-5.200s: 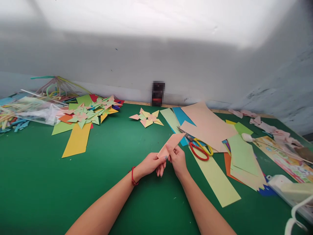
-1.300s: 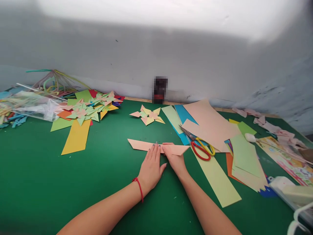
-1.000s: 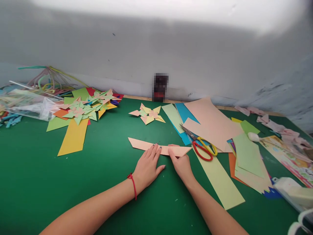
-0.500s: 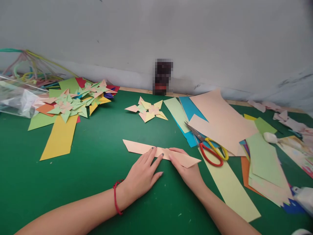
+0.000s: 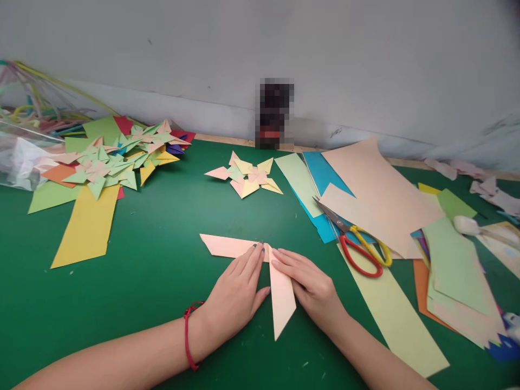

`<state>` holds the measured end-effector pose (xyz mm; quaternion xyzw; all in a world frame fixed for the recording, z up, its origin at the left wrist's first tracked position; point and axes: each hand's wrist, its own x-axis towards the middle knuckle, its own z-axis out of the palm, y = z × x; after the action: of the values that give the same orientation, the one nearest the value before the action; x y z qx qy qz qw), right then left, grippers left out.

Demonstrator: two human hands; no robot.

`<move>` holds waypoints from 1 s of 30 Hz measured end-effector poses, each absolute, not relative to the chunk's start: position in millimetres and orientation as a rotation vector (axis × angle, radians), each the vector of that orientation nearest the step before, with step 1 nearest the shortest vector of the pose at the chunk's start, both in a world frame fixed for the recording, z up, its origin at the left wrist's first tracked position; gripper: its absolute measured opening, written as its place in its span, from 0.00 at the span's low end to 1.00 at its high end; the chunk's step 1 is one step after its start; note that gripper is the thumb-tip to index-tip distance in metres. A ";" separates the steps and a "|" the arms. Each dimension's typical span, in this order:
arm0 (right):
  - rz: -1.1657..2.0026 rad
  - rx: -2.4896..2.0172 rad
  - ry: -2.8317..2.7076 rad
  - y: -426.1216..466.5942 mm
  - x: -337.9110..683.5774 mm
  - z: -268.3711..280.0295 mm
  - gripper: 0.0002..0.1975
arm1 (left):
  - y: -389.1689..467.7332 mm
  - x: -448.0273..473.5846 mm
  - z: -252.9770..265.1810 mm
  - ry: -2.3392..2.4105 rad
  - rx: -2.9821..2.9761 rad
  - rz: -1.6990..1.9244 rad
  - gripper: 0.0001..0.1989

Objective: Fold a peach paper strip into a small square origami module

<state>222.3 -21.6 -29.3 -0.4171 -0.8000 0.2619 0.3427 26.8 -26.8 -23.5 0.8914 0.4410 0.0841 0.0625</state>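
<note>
Both flat hands press pink paper strip (image 5: 280,292) (green table (image 5: 162,281), grey wall (image 5: 365,65)).

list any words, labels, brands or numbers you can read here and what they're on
No text can be read in this view.
The dark object at the wall is pixelated, so any label on it is lost.
The printed sheet at the right edge shows colour only; too small and blurred to read.
The peach paper strip under the left hand and right hand, the scissors and the folded stars carry no writing.
</note>
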 end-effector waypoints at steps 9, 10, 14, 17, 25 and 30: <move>0.701 -1.001 -2.194 -19.2 222.9 -33.8 0.21 | -23.9 26.7 -20.3 1.310 2.736 0.236 0.27; 0.705 -0.997 -2.194 -18.7 223.1 -33.9 0.21 | -23.8 26.6 -20.4 1.309 2.738 0.234 0.27; 0.680 -1.006 -2.199 -18.2 223.6 -33.3 0.21 | -23.8 26.6 -19.7 1.306 2.735 0.228 0.27; 0.658 -1.006 -2.215 -18.2 223.5 -32.8 0.21 | -24.0 26.7 -19.0 1.309 2.728 0.222 0.27; 0.634 -1.041 -2.234 -18.0 221.2 -31.7 0.20 | -23.1 26.9 -17.3 1.301 2.737 0.240 0.26; 0.642 -1.055 -2.237 -18.2 220.7 -31.4 0.20 | -22.2 27.7 -16.9 1.303 2.748 0.251 0.25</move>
<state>220.7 -18.2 -31.4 -0.3954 -0.8380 0.2405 0.2891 27.7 -22.2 -16.9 0.8996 0.4266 0.0822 0.0449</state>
